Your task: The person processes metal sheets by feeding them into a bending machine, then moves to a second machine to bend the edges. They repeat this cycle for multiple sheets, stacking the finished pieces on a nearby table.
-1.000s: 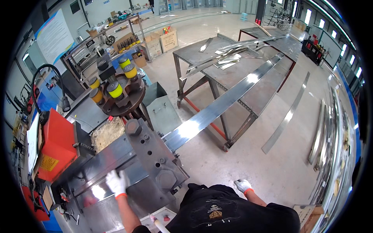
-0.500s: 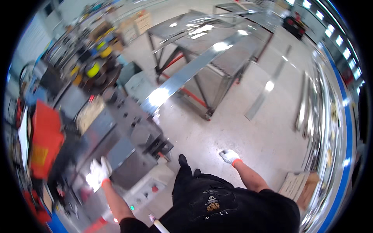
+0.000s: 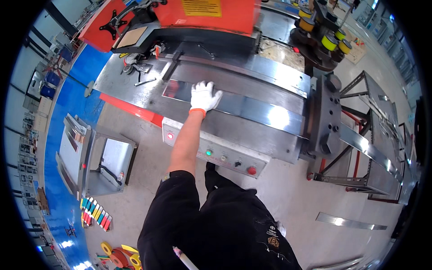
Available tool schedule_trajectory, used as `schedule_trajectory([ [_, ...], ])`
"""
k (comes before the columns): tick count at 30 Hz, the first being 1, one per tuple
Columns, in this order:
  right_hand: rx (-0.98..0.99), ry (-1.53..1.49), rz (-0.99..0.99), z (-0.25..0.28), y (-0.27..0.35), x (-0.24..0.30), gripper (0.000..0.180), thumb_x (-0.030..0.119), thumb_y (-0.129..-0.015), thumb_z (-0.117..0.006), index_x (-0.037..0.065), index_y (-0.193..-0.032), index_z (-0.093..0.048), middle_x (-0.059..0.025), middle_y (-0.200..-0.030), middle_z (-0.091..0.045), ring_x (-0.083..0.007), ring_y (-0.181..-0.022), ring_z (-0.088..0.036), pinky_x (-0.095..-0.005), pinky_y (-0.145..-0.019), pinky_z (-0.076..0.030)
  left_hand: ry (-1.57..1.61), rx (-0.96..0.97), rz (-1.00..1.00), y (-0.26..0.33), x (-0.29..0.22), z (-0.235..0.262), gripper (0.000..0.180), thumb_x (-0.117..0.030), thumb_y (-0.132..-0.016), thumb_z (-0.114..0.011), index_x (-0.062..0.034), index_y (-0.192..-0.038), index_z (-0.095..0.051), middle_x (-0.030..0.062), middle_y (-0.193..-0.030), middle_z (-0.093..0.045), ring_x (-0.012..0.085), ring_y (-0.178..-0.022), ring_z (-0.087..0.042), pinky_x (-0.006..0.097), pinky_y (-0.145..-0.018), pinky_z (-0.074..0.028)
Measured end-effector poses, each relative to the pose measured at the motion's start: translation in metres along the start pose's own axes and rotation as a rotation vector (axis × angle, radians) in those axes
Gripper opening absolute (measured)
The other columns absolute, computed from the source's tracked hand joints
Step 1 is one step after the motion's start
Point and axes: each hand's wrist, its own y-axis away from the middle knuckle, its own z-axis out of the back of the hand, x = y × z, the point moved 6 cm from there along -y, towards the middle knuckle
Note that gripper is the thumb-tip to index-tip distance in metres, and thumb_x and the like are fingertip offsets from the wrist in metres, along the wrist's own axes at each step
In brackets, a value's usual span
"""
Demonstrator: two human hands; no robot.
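Where the left hand (image 3: 205, 96) rests, head view: gloved palm down on the metal strip (image 3: 243, 109); fingers loosely spread, not clenched round it;
Metal strip: flat on the tabletop (image 3: 256, 137); right end runs to the dark block (image 3: 326, 119); a length shows beyond, likely the same piece, join hidden;
Right hand (image 3: 281, 229): only a sliver of white glove past the shirt; cannot tell its fingers;
Strip skew: one hand near the left end could swing it off line, so it binds at the block;
Glove slip: shiny metal could let the palm skid; thin edge could snag the fabric;
Wrench (image 3: 206, 50): lies loose behind the strip; a sideways swing could knock it;
Versus half a second ago: view has swung toward the machine; right glove then showed whole over the floor, now mostly hidden
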Motion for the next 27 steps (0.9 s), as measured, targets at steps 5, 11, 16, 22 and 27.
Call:
schedule_trajectory([
  [5,0.208,-0.317,0.017,-0.094,-0.01,0.04,0.03,0.031,-0.098,-0.063,0.002,-0.095,-0.071,-0.0077,-0.076,-0.067,-0.0209,-0.06,-0.062,-0.0337,-0.054,-0.05,-0.086,0.027,0.029,-0.015,0.11,0.027,0.062,-0.059,-0.091,-0.059,-0.0101,-0.13,-0.06,0.0186,-0.127,-0.058,0.0369,-0.126,-0.051,0.052,-0.115,-0.032],
  [11,0.568,-0.277,0.087,-0.309,0.096,0.191,0.05,0.039,-0.102,-0.059,-0.002,-0.13,-0.06,-0.0195,-0.119,-0.068,-0.0341,-0.102,-0.069,-0.0455,-0.089,-0.057,-0.025,0.04,-0.055,-0.019,0.148,0.038,0.053,-0.055,-0.086,-0.065,-0.0071,-0.108,-0.063,0.0173,-0.113,-0.06,0.0367,-0.115,-0.054,0.05,-0.101,-0.04],
  [16,0.86,-0.185,0.098,-0.414,0.17,0.248,0.054,0.043,-0.103,-0.057,-0.003,-0.132,-0.057,-0.0241,-0.126,-0.064,-0.0363,-0.109,-0.066,-0.0505,-0.098,-0.052,0.077,0.007,-0.079,0.034,0.158,0.057,0.051,-0.051,-0.084,-0.07,-0.0068,-0.109,-0.063,0.0162,-0.111,-0.06,0.0339,-0.113,-0.054,0.049,-0.102,-0.039],
  [22,0.936,-0.012,0.274,-0.47,0.229,0.286,0.036,0.028,-0.104,-0.057,-0.004,-0.114,-0.068,-0.0138,-0.089,-0.072,-0.0226,-0.074,-0.07,-0.0341,-0.07,-0.057,0.297,-0.173,0.042,0.067,0.208,0.056,0.063,-0.04,-0.086,-0.071,-0.0032,-0.135,-0.053,0.0238,-0.136,-0.052,0.0396,-0.125,-0.051,0.053,-0.104,-0.042],
  [27,0.884,0.053,0.401,-0.471,0.244,0.302,0.031,0.026,-0.103,-0.058,-0.002,-0.107,-0.07,-0.0079,-0.072,-0.067,-0.0162,-0.058,-0.061,-0.029,-0.056,-0.048,-0.055,-0.142,0.273,0.03,0.283,0.105,0.06,-0.031,-0.087,-0.072,-0.0029,-0.137,-0.053,0.0226,-0.127,-0.058,0.0376,-0.111,-0.06,0.048,-0.089,-0.051],
])
